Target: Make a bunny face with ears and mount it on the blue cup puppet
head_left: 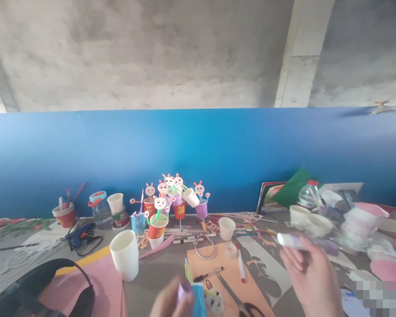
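Observation:
My right hand is closed around a white-ended tube with a lilac body, held above the table; blur hides whether it is a glue stick or a thick marker. My left hand, low in the middle, pinches a small lilac piece, which looks like a cap. Right beside it is a blue-covered paper cup, partly cut off by the lower edge. Next to that lie a rabbit-face cutout and black-handled scissors on an orange sheet.
Rabbit cup figures stand near the blue partition. White cups stand left of centre, beside pink paper and a black headband-like object. A glue gun lies behind. Tape is near the middle; stacked cups crowd the right.

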`<state>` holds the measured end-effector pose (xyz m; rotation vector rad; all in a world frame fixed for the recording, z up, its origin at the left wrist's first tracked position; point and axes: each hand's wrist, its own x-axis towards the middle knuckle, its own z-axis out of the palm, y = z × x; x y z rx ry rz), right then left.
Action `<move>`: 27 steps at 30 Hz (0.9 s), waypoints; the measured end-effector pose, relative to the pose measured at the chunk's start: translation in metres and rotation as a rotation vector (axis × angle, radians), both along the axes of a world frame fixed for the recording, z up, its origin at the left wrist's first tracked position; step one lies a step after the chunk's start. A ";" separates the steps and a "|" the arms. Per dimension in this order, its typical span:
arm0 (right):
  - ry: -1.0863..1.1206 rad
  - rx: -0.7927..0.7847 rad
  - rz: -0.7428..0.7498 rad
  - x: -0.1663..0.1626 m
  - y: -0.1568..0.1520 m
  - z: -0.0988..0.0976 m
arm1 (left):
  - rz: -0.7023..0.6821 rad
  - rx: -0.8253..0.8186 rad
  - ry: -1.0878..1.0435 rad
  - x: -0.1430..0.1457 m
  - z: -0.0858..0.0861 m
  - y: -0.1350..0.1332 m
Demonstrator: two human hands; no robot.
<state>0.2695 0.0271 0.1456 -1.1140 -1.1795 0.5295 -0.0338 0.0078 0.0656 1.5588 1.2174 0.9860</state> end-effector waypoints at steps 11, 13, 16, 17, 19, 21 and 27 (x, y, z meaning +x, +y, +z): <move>0.555 -0.445 0.258 -0.043 -0.019 -0.057 | 0.280 0.272 0.791 -0.014 -0.018 0.058; 0.545 -0.488 0.247 -0.044 -0.018 -0.061 | 0.282 0.278 0.791 -0.004 -0.017 0.057; 0.529 -0.508 0.240 -0.050 -0.017 -0.063 | 0.246 0.225 0.762 0.009 -0.016 0.059; 0.520 -0.506 0.249 -0.052 -0.016 -0.063 | 0.235 0.206 0.747 0.012 -0.016 0.061; 0.512 -0.503 0.282 -0.057 -0.015 -0.065 | 0.225 0.179 0.710 0.014 -0.019 0.067; 0.510 -0.497 0.318 -0.059 -0.013 -0.068 | 0.227 0.150 0.655 0.013 -0.020 0.073; 0.468 -0.427 0.350 -0.061 -0.021 -0.058 | 0.145 0.131 0.400 0.008 -0.007 0.061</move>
